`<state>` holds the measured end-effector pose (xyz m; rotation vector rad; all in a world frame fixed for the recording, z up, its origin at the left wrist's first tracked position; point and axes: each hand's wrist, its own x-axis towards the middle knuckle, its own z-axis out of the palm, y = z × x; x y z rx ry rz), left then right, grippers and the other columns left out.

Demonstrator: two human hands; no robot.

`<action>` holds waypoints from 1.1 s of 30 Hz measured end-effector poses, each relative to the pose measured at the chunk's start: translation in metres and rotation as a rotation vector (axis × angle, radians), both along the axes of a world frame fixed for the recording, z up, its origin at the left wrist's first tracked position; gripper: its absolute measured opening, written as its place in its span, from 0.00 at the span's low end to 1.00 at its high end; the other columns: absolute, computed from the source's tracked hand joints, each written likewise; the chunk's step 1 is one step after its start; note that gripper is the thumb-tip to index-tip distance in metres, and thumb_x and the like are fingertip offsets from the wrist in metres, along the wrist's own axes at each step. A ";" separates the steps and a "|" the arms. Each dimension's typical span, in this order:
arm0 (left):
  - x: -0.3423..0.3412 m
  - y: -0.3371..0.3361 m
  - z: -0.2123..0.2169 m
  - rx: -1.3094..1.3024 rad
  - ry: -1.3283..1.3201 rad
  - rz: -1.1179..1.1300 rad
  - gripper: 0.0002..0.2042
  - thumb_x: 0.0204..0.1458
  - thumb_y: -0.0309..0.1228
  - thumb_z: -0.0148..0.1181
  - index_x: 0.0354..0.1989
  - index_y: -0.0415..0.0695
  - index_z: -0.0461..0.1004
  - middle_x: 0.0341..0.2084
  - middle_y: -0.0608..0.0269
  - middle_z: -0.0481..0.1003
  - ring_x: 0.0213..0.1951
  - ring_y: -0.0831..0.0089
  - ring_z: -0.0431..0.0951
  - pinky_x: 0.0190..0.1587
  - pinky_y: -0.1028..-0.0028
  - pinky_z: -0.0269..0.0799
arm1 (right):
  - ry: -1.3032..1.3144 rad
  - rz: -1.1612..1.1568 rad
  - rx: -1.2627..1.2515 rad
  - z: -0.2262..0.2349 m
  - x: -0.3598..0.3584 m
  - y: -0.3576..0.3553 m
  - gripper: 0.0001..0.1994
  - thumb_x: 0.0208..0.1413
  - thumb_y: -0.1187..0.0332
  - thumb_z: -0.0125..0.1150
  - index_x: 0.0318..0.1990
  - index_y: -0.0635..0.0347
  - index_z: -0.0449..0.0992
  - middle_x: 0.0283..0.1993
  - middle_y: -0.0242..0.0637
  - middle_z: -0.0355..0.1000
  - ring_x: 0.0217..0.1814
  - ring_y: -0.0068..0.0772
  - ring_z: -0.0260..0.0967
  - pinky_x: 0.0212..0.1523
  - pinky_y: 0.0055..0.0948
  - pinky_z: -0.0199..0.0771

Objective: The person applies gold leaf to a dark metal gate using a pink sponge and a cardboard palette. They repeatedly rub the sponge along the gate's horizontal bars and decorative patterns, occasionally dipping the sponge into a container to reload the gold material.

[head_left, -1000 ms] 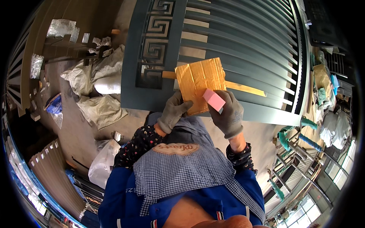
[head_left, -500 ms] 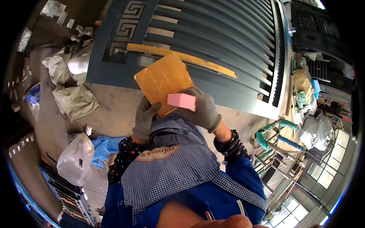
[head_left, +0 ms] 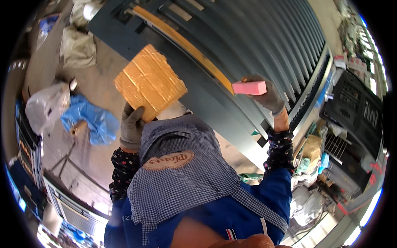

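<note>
My left hand, in a grey glove, pinches the lower corner of a square piece of cardboard coated in glossy gold. In my right hand, gloved too, is a pink sponge block. The sponge is by the right end of a gold-coloured strip, which runs slantwise along a dark grey slatted metal gate. Whether the sponge touches the strip I cannot tell. Part of my right hand's fingers is hidden behind the sponge.
Left on the floor are a blue plastic sheet, a clear plastic bag and a pale woven sack. A black ornate metal panel and piled scraps lie to the right, beyond the gate's edge.
My right hand has carried the sponge away from the cardboard, rightward to the strip's end. The cardboard in my left hand has shifted left. The whole view has turned.
</note>
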<state>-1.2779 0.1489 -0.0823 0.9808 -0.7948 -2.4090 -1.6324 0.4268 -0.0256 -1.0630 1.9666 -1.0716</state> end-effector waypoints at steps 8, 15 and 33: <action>0.053 0.080 -0.005 -0.173 -0.220 0.247 0.22 0.61 0.28 0.56 0.64 0.40 0.68 0.54 0.62 0.75 0.51 0.73 0.78 0.51 0.76 0.75 | 0.047 0.343 0.029 -0.033 -0.050 -0.001 0.21 0.47 0.81 0.71 0.51 0.59 0.78 0.53 0.37 0.78 0.54 0.37 0.78 0.57 0.32 0.77; 0.055 0.111 0.005 -0.213 -0.320 0.384 0.21 0.58 0.32 0.59 0.61 0.44 0.71 0.51 0.65 0.75 0.47 0.76 0.77 0.43 0.79 0.73 | 0.043 0.520 -0.011 -0.048 -0.074 -0.012 0.21 0.48 0.81 0.71 0.51 0.57 0.77 0.52 0.37 0.79 0.53 0.39 0.78 0.56 0.33 0.78; 0.058 0.130 -0.001 -0.209 -0.242 0.406 0.19 0.63 0.24 0.52 0.62 0.33 0.68 0.56 0.55 0.73 0.56 0.68 0.76 0.57 0.73 0.73 | 0.241 0.592 -0.116 -0.058 -0.065 -0.021 0.18 0.48 0.79 0.68 0.48 0.53 0.78 0.52 0.35 0.78 0.52 0.42 0.78 0.54 0.34 0.79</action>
